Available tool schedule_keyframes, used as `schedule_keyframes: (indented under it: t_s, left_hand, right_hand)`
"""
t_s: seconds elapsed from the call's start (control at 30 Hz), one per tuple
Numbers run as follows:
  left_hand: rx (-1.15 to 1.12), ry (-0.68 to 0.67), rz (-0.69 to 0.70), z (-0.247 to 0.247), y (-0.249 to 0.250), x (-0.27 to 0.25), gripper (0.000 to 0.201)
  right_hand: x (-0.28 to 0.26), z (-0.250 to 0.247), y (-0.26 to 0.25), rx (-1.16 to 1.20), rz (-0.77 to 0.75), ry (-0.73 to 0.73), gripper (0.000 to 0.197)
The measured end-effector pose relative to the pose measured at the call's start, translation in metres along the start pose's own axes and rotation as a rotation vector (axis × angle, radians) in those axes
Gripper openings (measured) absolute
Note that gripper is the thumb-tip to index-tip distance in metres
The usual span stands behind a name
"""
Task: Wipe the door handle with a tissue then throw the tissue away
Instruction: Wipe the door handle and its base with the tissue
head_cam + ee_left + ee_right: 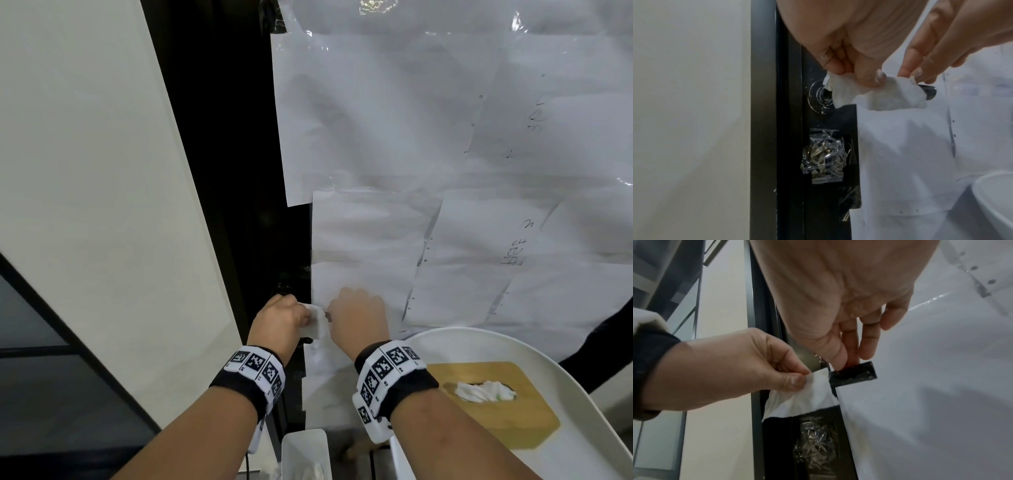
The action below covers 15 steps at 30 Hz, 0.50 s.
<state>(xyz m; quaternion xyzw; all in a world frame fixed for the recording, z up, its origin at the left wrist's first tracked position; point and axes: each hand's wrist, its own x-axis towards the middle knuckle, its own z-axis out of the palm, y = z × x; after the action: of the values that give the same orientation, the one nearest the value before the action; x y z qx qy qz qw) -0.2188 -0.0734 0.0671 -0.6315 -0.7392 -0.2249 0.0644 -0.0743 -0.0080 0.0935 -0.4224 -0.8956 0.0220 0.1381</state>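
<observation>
Now left hand (279, 320) pinches tissue (317, 322).

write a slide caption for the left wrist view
Left hand pinches a tissue draped over the door handle while right-hand fingers hold its tip.

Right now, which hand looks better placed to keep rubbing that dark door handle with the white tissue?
Left. The left hand already pinches the white tissue draped over the dark metal door handle; the right hand only pinches the handle's free end, probably steadying it.
</observation>
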Motion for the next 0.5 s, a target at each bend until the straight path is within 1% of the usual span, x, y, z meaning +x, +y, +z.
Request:
schedule_keyframes:
  t_s: [0.07, 0.13, 0.2, 0.27, 0.3, 0.37, 0.4, 0.43, 0.5]
  left_hand:
    - [-0.030, 0.023, -0.015, -0.001, 0.002, -0.001, 0.014]
    - [-0.041, 0.063, -0.060, 0.002, -0.001, -0.004, 0.007]
    - [-0.057, 0.064, -0.104, 0.003, -0.003, -0.007, 0.011]
    - [-0.008, 0.055, -0.131, 0.001, -0.005, -0.011, 0.015]
    - [-0.032, 0.045, -0.146, 0.001, -0.005, -0.014, 0.016]
    - [-0.052, 0.017, -0.091, 0.001, -0.001, -0.017, 0.019]
    - [-0.065, 0.018, -0.066, 0.003, 0.001, -0.017, 0.015]
    - [-0.039, 0.019, -0.049, 0.004, 0.001, -0.017, 0.011]
    - [0.035, -0.005, -0.024, 0.005, -0.001, -0.011, 0.009]
  right_hand:
    - [-0.002, 0.000, 0.001, 0.000, -0.007, -0.009, 0.033]
    - [-0.003, 0.000, 0.002, 0.002, -0.014, -0.021, 0.036]
    - [-0.004, 0.001, 0.004, 0.010, -0.015, -0.026, 0.037]
    - [-0.004, 0.002, 0.004, 0.020, -0.016, -0.029, 0.038]
    - [-0.005, 0.002, 0.004, 0.023, -0.015, -0.031, 0.038]
    - [-0.004, 0.001, 0.003, 0.026, -0.013, -0.042, 0.038]
    - [-0.004, 0.000, 0.003, 0.025, -0.013, -0.049, 0.037]
    - [-0.004, 0.000, 0.002, 0.025, -0.012, -0.057, 0.037]
    - [-0.004, 0.000, 0.001, 0.031, -0.011, -0.063, 0.037]
